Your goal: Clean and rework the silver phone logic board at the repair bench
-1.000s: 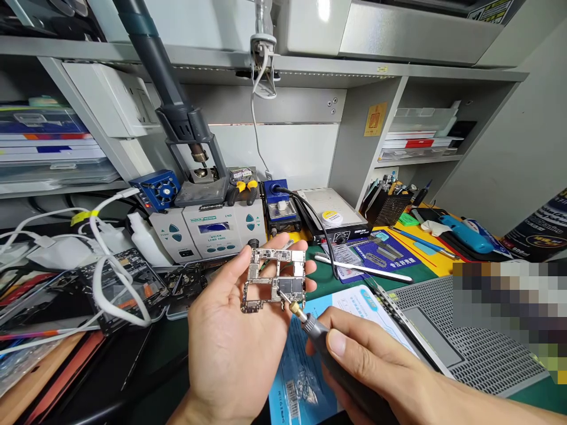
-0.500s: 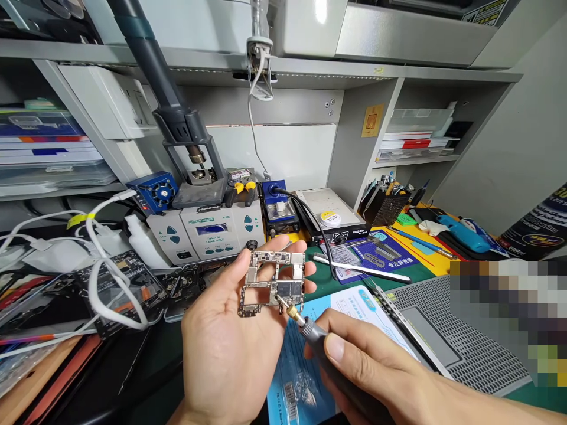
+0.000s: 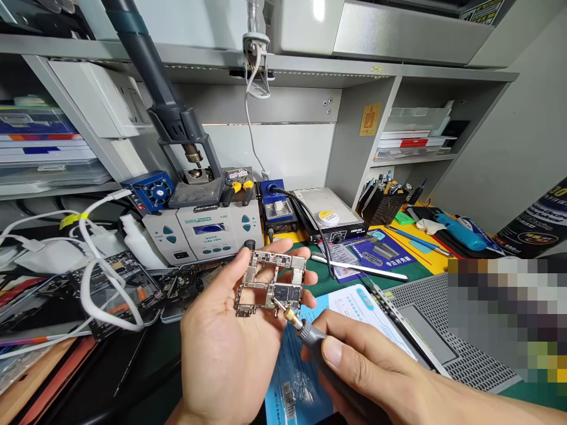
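Observation:
A phone circuit board point(image 3: 287, 293) with cut-out openings and dark square chips lies across the fingers of my left hand point(image 3: 230, 351). My left thumb presses on the board's left edge, while the fingertips show behind its right side. In my right hand point(image 3: 367, 360) is a dark grey pen-style rotary tool point(image 3: 313, 335), gripped like a pen with the thumb on top. It has a brass collet and a thin bit. The bit's tip is at the board's lower part, beside the large dark chip; whether it touches, I cannot tell.
Behind my hands stand a white soldering station point(image 3: 206, 233) and a flat heating plate point(image 3: 330, 206). A white-handled brush point(image 3: 361, 267) lies on the green mat near a blue sheet point(image 3: 305, 383). Loose white cables point(image 3: 91, 283) and opened devices crowd the left; a grey perforated mat point(image 3: 425, 330) lies right.
The whole view has shifted slightly, so the bench appears a little further left. The board is tilted slightly differently, and the tool's tip has moved a little left with it. Both grips are unchanged.

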A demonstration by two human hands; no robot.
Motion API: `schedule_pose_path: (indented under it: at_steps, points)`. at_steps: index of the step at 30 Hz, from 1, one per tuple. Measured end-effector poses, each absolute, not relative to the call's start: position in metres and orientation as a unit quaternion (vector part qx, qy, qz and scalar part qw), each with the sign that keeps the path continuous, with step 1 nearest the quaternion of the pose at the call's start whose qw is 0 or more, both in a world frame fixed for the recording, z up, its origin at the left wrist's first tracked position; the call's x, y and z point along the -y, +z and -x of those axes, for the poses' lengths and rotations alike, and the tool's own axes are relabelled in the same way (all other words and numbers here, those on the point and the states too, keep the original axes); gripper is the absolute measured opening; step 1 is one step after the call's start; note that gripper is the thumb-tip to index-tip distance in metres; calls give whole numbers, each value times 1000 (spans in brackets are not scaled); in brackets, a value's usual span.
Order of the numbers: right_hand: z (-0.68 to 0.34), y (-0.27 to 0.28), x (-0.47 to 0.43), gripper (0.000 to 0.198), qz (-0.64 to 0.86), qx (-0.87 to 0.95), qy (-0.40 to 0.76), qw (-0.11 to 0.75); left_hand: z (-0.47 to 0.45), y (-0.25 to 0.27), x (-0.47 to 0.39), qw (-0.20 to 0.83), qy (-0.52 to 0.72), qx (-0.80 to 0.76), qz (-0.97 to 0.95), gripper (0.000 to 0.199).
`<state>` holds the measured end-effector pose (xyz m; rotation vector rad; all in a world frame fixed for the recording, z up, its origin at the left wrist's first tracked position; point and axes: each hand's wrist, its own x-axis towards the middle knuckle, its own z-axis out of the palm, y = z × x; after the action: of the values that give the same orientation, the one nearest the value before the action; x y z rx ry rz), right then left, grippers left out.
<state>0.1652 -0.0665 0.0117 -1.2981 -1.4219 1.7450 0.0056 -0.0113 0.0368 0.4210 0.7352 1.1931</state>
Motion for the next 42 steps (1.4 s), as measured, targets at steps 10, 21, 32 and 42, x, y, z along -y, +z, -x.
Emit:
schedule_pose_path:
  at_steps: [10,21,32,42]
  points:
    - [-163,18,67,71,490,539,644,235,-5,38,9,763,534,-307,-195,33]
    - [-164,11,63,74,475,580,616,241,-4,34,10,772,530,-289,-199,30]
    - [-165,37,67,58,481,555,618,280,-4,33,11,776,526,-280,-208,30]
    - [-164,38,66,56,487,545,624,277,-4,31,10,780,524,-258,-226,31]
